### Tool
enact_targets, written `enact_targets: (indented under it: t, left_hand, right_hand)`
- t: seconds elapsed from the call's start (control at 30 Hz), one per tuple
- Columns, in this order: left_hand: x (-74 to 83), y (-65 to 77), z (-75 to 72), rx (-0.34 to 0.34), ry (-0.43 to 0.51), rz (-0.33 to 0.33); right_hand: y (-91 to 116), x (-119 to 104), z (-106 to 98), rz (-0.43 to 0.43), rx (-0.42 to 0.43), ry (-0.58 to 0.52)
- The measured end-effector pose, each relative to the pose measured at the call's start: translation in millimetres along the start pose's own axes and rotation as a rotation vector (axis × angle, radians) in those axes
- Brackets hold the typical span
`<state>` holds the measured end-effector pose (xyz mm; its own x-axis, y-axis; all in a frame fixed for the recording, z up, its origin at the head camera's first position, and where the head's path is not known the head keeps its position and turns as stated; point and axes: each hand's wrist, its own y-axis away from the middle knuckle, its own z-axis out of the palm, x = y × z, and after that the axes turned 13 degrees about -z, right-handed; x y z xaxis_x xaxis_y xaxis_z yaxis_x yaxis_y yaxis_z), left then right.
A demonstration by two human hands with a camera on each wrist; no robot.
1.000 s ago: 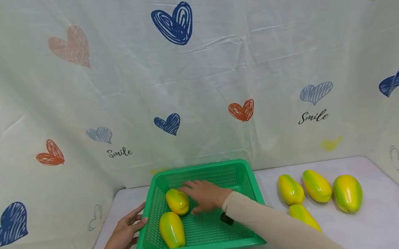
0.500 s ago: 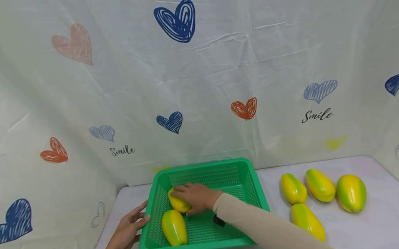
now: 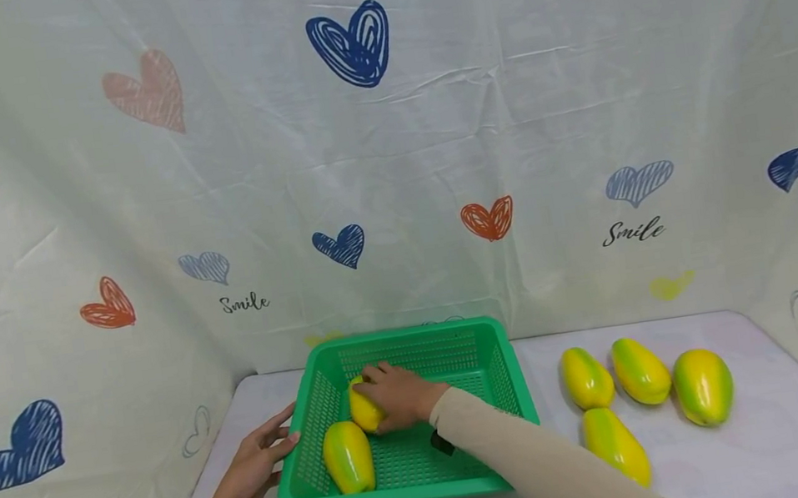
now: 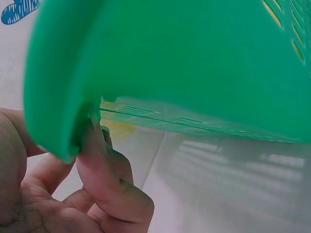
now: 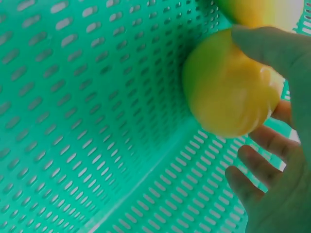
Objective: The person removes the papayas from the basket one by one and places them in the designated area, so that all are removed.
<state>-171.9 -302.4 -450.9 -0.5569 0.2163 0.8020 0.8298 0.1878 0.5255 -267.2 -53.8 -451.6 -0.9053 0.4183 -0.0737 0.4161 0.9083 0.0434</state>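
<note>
A green plastic basket (image 3: 401, 494) with slotted walls stands on the table. My left hand (image 3: 250, 470) grips its left rim; the left wrist view shows the fingers (image 4: 104, 174) curled up beneath the rim's edge. Inside the basket, my right hand (image 3: 401, 396) holds a yellow-green mango (image 3: 364, 412) near the left wall. In the right wrist view, the thumb (image 5: 262, 46) lies on this mango (image 5: 228, 92) with fingers round its other side. A second mango (image 3: 348, 457) lies nearer me in the basket's front left, apart from both hands.
Right of the basket, several more mangoes lie on the white table (image 3: 764, 436): one (image 3: 587, 377) at the left of the group, one (image 3: 616, 446) nearer me, one (image 3: 703, 387) farthest right. A heart-printed curtain (image 3: 402, 156) hangs close behind the basket.
My right hand has come onto the rear mango and taken hold of it; this mango has shifted slightly right. The left hand keeps its place on the rim.
</note>
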Motion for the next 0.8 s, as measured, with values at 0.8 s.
enact_targets:
  t: [0.8]
  left_hand:
    - [-1.8,-2.5,-1.0,-0.009,0.0,0.009]
  right_hand:
    - [44,13,-5,0.006,-0.073,-0.187]
